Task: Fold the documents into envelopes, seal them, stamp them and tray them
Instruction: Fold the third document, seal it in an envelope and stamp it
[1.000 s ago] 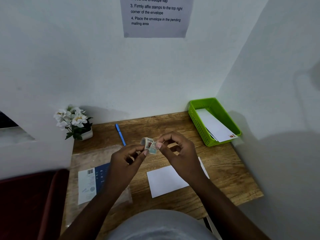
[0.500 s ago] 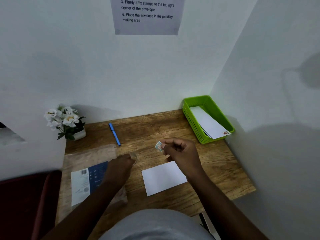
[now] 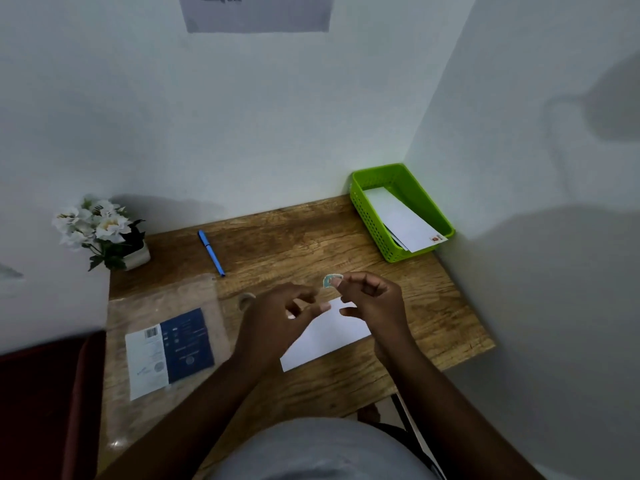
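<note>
Above the white paper envelope point(image 3: 325, 336) on the wooden desk point(image 3: 433, 306), right hand point(image 3: 372, 299) raised, fingers curled, pinching a small blue-edged postage stamp point(image 3: 329, 280) at the fingertips, stamp sticking out to the left of the pinch. Just beside it, left hand point(image 3: 277, 315) hovering with loosely spread fingers, gripping nothing, blurred. Behind the left hand, partly hidden, a small roll of stamps point(image 3: 245, 299) lying on the desk. Far right corner: green plastic basket tray point(image 3: 367, 216) holding white stamped envelopes point(image 3: 401, 220).
</note>
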